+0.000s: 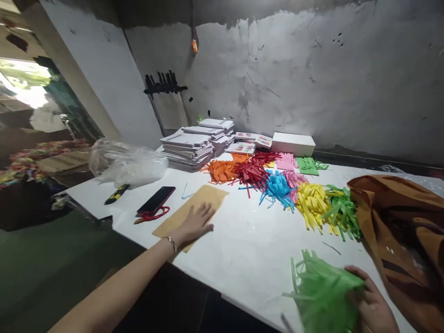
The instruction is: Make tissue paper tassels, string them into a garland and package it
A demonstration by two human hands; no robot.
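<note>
My left hand (196, 224) lies flat, fingers spread, on a tan sheet of paper (208, 196) near the table's front edge. At the lower right, my right hand (373, 300) grips a bunch of green fringed paper (322, 293) above the table, slightly blurred. Its fingertips are partly hidden behind the paper. Beyond my hands runs a row of fringed paper bunches: orange (222, 172), red (251, 173), blue (279, 188), pink (286, 161), yellow (314, 203) and green (342, 210).
A phone (157, 201) with a red strap and a yellow-black cutter (117, 194) lie at left, near a clear plastic bag (128, 162). White stacks (187, 148) and a white box (293, 143) stand by the wall. Brown cloth (398, 222) covers the table's right side.
</note>
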